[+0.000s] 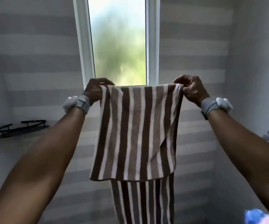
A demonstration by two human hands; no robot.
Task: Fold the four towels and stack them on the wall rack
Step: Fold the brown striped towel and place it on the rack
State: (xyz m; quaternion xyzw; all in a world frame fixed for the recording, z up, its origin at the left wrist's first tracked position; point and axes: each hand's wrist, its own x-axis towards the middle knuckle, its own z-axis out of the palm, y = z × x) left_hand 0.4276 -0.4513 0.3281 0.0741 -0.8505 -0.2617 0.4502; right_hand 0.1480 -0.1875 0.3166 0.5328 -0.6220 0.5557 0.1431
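Hands [93,92] [193,91] grip top corners, towel [135,126] hangs below

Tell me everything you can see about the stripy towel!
The stripy towel looks like soft, fluffy cloth with brown, tan and white stripes running up and down. It hangs in the air, pulled straight along its top edge. The left hand grips one top corner and the right hand pinches the other. It is doubled over: the front layer ends partway down, and a longer back layer hangs past the picture's bottom.

No readable text, label, brand, number or sign anywhere in view.
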